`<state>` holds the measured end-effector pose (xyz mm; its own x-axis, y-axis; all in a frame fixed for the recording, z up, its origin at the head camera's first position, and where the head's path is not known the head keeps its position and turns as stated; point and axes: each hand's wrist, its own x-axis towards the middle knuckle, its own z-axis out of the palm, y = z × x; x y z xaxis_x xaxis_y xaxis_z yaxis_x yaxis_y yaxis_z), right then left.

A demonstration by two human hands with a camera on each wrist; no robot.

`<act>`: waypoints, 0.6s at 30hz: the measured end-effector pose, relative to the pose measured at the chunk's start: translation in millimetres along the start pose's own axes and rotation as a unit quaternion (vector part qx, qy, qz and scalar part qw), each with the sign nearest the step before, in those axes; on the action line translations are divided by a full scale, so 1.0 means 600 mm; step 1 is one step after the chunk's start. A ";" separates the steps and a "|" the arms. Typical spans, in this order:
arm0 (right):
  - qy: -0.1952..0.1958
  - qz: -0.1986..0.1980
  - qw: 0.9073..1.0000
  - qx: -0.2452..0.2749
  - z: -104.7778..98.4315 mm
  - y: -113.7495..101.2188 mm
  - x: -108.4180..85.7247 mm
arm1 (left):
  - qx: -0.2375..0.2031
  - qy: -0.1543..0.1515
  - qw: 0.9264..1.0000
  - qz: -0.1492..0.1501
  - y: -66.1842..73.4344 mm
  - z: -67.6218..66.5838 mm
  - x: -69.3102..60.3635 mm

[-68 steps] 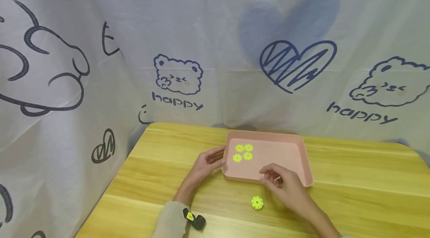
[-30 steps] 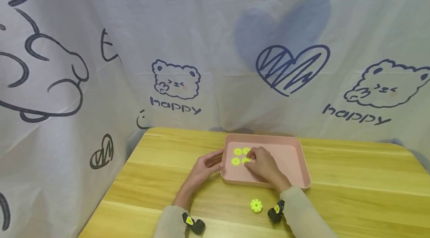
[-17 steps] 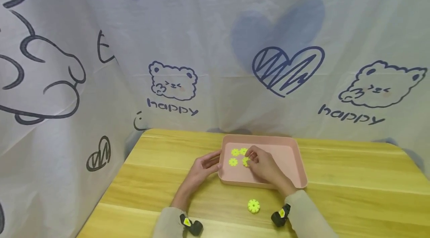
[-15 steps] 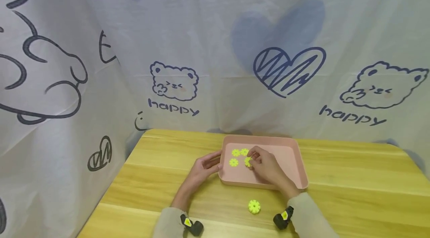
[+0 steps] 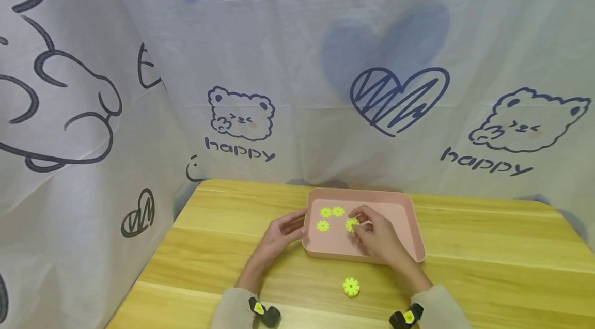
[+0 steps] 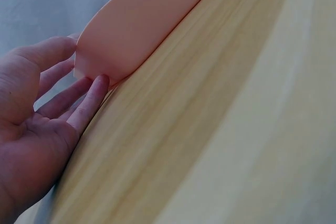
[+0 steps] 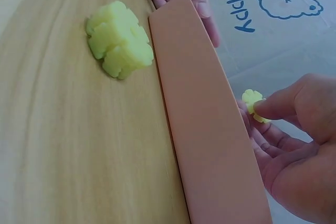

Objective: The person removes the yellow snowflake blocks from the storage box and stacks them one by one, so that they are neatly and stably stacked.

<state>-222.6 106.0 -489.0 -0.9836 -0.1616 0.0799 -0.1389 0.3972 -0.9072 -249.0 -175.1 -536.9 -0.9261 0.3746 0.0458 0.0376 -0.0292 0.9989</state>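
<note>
My right hand (image 5: 378, 233) pinches a yellow notched snowflake disc (image 5: 351, 225) between thumb and fingers, over the pink tray (image 5: 409, 246). In the right wrist view this disc (image 7: 252, 99) shows beyond the tray's wall. Three like discs (image 5: 323, 225) lie flat in the tray's left part. My left hand (image 5: 277, 236) rests at the tray's left end; in the left wrist view its fairly straight fingers (image 6: 94, 98) touch the tray's outer wall. On the table in front of the tray stands a short stack of yellow discs (image 5: 350, 287), seen thick in the right wrist view.
A wood-grain table (image 5: 488, 246) bears the tray near its far edge. Behind and to the left hangs a pale cloth (image 5: 288, 60) printed with bears and hearts. Black wrist cameras (image 5: 266, 313) sit at both sleeves.
Reaching into the tray with nothing in it, my right hand has taken one of its discs and moved it right, off its spot. The left hand stays at the tray's end.
</note>
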 end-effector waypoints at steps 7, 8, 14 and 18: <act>0.018 -0.052 0.998 -0.014 -0.006 0.003 -0.015 | -0.006 0.001 1.000 -0.003 0.001 0.000 -0.001; 0.022 -0.056 0.998 -0.017 -0.006 0.002 -0.018 | -0.005 0.001 1.000 -0.003 0.001 0.000 -0.002; 0.043 -0.055 0.997 -0.024 -0.010 -0.003 -0.036 | -0.008 0.002 1.000 -0.003 0.000 0.000 -0.001; 0.049 -0.052 0.997 -0.026 -0.014 -0.007 -0.049 | -0.006 0.002 1.000 -0.001 -0.002 0.000 0.001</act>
<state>-194.0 116.7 -484.4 -0.9696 -0.1168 0.2151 -0.2446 0.4299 -0.8691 -249.3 -174.8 -538.0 -0.9277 0.3710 0.0428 0.0305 -0.0391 0.9988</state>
